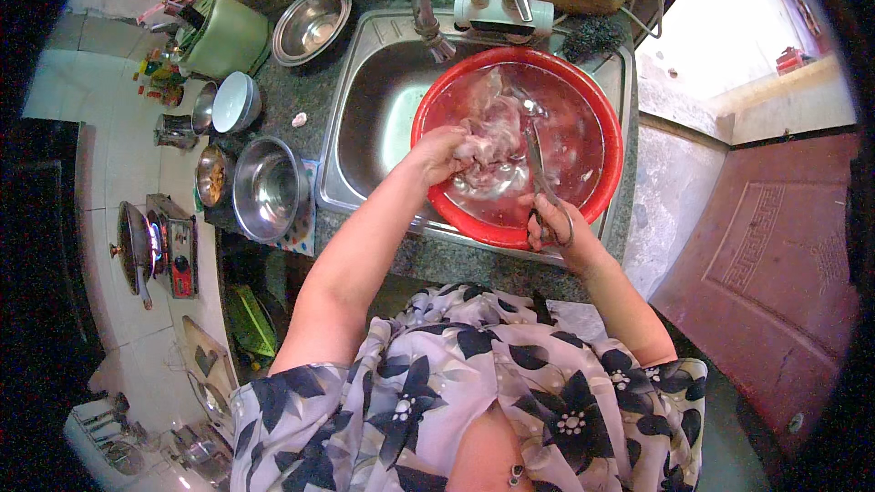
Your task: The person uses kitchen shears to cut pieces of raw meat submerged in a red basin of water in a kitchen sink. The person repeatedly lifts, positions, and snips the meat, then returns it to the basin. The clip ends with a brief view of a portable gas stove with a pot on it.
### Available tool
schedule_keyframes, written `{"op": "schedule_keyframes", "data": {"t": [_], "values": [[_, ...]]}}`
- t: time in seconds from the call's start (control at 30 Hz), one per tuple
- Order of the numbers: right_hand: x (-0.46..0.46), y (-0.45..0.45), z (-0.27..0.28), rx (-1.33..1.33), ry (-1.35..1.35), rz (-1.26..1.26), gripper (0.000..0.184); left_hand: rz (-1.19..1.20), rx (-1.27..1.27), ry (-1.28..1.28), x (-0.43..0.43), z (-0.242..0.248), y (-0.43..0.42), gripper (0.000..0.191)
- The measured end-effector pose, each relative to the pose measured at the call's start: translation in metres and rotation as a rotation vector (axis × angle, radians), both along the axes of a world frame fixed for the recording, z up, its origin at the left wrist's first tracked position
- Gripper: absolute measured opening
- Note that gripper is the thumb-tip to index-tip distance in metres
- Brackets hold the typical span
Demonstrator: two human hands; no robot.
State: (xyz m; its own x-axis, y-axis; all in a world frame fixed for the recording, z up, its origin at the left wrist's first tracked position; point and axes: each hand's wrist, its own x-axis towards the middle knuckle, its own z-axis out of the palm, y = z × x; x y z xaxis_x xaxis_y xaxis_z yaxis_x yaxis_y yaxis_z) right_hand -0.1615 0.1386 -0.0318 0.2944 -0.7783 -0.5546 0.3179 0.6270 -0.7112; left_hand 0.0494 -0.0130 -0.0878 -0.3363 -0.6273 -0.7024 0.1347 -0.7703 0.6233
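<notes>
A red plastic basin (610, 150) of reddish water stands over the right side of the stainless steel sink (372, 106). My left hand (443, 152) grips a pale piece of raw meat (493, 124) at the basin's left, partly in the water. In my right hand (555, 224), at the basin's near right rim, is a pair of metal scissors (536, 157), with fingers around the handles. Their blades point away from me over the water, to the right of the meat. What kind of meat it is, I cannot tell.
A faucet (425, 7) hangs over the sink beside a white mixer unit (504, 12). A black scourer (593, 38) sits behind the basin. To the left are steel bowls (268, 188), white bowls (236, 102), a green knife holder (229, 34) and a wok (135, 242) on a lit gas stove (179, 246).
</notes>
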Motion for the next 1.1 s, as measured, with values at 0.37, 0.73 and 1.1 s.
{"op": "schedule_keyframes", "data": {"t": [0.37,0.73,1.1], "values": [[0.004,-0.001,-0.002,0.005,0.027,0.035,0.044,-0.497,-1.084,-0.913,0.023,-0.012,0.008,0.034],[0.002,0.004,0.004,0.008,0.045,-0.043,0.038,-0.626,-0.625,-0.402,0.001,0.003,-0.008,0.02],[-0.004,0.012,0.009,-0.042,-0.003,0.246,0.053,-0.481,-0.491,-0.254,-0.023,0.03,0.007,0.019]]}}
